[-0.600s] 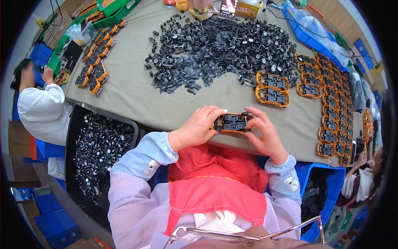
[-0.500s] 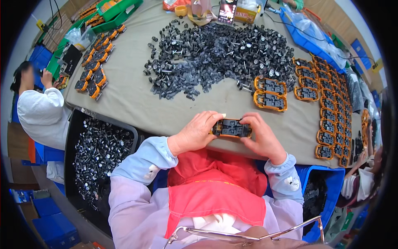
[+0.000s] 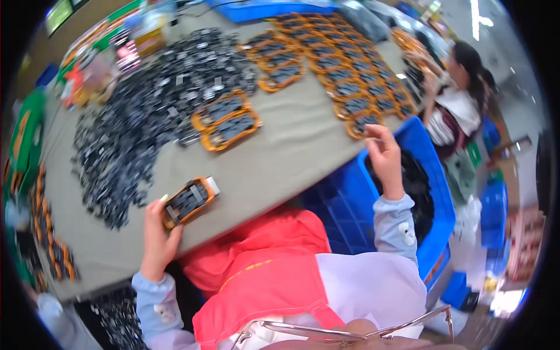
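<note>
An orange toy car body [image 3: 189, 201] with a black underside facing up is held by its near-left end in my left hand [image 3: 160, 236], at the table's front edge. The fingers and thumb of that hand close around it. My right hand [image 3: 386, 160] is raised off to the right, beside the table edge and over the blue bin [image 3: 440, 192]. Its index finger and thumb are bent but look apart, with nothing plainly visible between them; blur softens the fingertips. Dark parts [image 3: 411, 186] lie inside the bin.
A heap of small black parts and wheels [image 3: 169, 87] spreads across the table [image 3: 286, 151]. Two orange car bodies [image 3: 227, 119] lie beside it, with rows of others [image 3: 350, 76] at the far right. A co-worker [image 3: 458, 93] sits beyond the table's right end.
My view has swung to the right. My right hand has let go of the toy car and moved right to the blue bin. My left hand still holds the toy car, now tilted.
</note>
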`<action>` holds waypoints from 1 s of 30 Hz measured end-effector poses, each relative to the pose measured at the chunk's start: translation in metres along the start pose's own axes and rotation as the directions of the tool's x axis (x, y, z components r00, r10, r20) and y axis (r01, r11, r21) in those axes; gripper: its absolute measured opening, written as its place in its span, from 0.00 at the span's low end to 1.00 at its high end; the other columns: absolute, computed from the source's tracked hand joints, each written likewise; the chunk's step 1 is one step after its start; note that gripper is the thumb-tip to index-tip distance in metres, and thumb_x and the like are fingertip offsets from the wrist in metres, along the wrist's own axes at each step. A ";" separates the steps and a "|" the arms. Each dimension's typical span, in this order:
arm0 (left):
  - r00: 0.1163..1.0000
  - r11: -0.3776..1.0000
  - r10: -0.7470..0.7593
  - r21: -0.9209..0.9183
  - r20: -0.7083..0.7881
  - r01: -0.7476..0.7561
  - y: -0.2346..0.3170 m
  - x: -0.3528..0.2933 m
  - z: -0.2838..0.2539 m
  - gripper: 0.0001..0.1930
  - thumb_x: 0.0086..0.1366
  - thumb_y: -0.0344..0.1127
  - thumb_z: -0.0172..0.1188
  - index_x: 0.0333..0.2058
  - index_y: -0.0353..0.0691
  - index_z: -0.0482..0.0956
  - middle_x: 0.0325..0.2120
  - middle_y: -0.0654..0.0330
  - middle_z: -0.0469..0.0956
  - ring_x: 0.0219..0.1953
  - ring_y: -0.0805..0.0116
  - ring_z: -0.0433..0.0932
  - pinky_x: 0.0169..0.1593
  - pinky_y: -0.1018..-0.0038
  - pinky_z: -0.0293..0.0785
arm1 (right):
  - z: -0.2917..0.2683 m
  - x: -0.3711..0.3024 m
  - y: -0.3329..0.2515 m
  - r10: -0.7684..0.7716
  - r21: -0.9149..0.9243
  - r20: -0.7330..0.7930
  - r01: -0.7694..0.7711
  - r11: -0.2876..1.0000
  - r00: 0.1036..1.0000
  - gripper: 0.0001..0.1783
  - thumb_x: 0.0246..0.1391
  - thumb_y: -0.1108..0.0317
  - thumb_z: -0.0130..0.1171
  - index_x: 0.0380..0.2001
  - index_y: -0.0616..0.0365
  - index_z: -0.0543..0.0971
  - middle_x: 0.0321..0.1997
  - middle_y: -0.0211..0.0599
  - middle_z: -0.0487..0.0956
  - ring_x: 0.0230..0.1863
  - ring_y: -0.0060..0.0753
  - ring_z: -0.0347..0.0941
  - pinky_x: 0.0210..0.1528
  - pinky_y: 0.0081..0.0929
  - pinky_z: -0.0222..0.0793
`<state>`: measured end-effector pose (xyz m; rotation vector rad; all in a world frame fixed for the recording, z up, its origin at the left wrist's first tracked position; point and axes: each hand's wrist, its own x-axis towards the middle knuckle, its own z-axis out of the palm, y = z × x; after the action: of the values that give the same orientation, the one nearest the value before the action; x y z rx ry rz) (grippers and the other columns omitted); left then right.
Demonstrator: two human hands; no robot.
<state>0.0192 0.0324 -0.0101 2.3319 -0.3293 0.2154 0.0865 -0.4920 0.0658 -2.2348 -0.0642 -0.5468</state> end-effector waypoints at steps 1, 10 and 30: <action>1.000 0.999 -0.008 -0.035 0.003 0.008 0.000 -0.001 0.000 0.37 0.52 0.22 0.64 0.63 0.36 0.63 0.54 0.45 0.68 0.59 0.45 0.68 0.63 0.61 0.64 | -0.036 -0.015 0.037 0.110 -0.047 -0.135 -0.117 0.992 0.985 0.15 0.56 0.74 0.61 0.47 0.62 0.80 0.45 0.41 0.81 0.45 0.31 0.80 0.47 0.27 0.75; 0.994 0.990 -0.109 -0.088 0.025 0.111 -0.008 -0.008 0.003 0.41 0.51 0.21 0.64 0.66 0.37 0.61 0.59 0.51 0.68 0.61 0.54 0.67 0.65 0.64 0.61 | -0.106 -0.125 0.218 0.663 -0.575 -0.064 -0.571 0.587 0.746 0.12 0.54 0.63 0.63 0.37 0.60 0.85 0.34 0.49 0.85 0.39 0.50 0.83 0.45 0.40 0.77; 0.940 0.937 0.210 0.331 -0.270 -0.114 0.023 -0.023 -0.007 0.32 0.55 0.27 0.66 0.59 0.36 0.66 0.58 0.45 0.67 0.59 0.43 0.68 0.63 0.54 0.63 | -0.114 -0.079 0.070 0.464 0.061 0.016 -0.464 0.884 0.886 0.11 0.58 0.74 0.56 0.43 0.63 0.82 0.34 0.28 0.81 0.35 0.19 0.75 0.35 0.21 0.72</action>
<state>-0.0104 0.0255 0.0042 2.5305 -0.3579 0.7472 -0.0114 -0.6118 0.0493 -2.0869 0.4403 -0.2739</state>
